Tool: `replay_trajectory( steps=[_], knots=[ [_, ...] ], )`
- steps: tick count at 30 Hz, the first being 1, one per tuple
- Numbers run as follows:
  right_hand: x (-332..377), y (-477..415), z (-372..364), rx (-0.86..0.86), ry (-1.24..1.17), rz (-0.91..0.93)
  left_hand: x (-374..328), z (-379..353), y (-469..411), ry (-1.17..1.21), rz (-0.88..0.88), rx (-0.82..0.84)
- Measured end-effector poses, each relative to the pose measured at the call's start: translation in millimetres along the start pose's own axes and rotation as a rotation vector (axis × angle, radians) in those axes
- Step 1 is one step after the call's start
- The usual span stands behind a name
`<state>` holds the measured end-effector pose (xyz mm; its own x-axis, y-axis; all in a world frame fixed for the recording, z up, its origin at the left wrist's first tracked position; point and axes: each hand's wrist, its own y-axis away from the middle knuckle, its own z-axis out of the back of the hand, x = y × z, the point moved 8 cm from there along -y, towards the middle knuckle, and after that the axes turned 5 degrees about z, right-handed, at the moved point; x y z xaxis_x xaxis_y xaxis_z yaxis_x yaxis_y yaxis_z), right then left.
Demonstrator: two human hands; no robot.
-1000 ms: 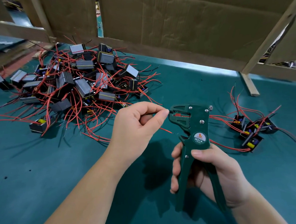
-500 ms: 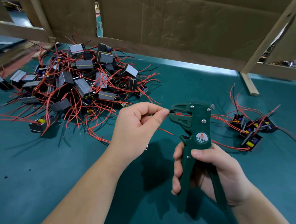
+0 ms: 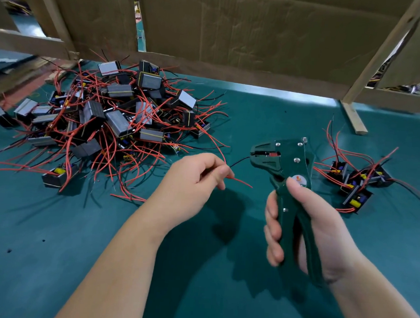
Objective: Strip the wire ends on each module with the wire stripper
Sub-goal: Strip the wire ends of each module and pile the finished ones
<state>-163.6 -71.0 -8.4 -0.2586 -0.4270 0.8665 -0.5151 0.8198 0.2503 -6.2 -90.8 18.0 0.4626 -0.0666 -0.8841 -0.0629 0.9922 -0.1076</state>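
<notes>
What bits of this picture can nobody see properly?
Head view: what the left hand holds besides the red wire; its fingers hide the palm.
Head view: the round label on the wire stripper; the right hand half covers it.
Head view: whether the red wire's tip is bare; too small.
Head view: the module pile underneath; upper modules cover it.

Teal-covered table [image 3: 51, 247]; big heap of red-wired modules [image 3: 117, 122] left; small cluster of modules [image 3: 355, 193] right

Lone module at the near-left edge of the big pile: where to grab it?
Pinch the module by its black body, from above and the near side. It sits apart from the pile, and its red wires mostly trail left, so the near face looks freest.
</notes>
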Motion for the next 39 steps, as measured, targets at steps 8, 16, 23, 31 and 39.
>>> replay_trajectory(
  steps=[8,16,23,31,39],
  knots=[
    [4.8,-5.1,12.0,-0.036,-0.186,0.029,-1.1,10.4,0.5,0.473,0.08,-0.142],
    [-16.3,3.0,-16.5,0.226,-0.08,-0.09,1.7,13.8,1.1,0.685,0.129,-0.2],
    [-8.6,5.3,-26.7,0.284,-0.103,-0.007,-7.8,9.8,3.5,0.62,0.06,-0.158],
    [-6.6,6.5,-24.1,0.246,-0.012,-0.004,-5.5,4.2,1.9,0.601,0.099,-0.104],
    [-7.8,6.9,-23.1,0.235,0.018,-0.008,-5.3,4.5,2.3,0.574,0.095,-0.108]
  ],
)
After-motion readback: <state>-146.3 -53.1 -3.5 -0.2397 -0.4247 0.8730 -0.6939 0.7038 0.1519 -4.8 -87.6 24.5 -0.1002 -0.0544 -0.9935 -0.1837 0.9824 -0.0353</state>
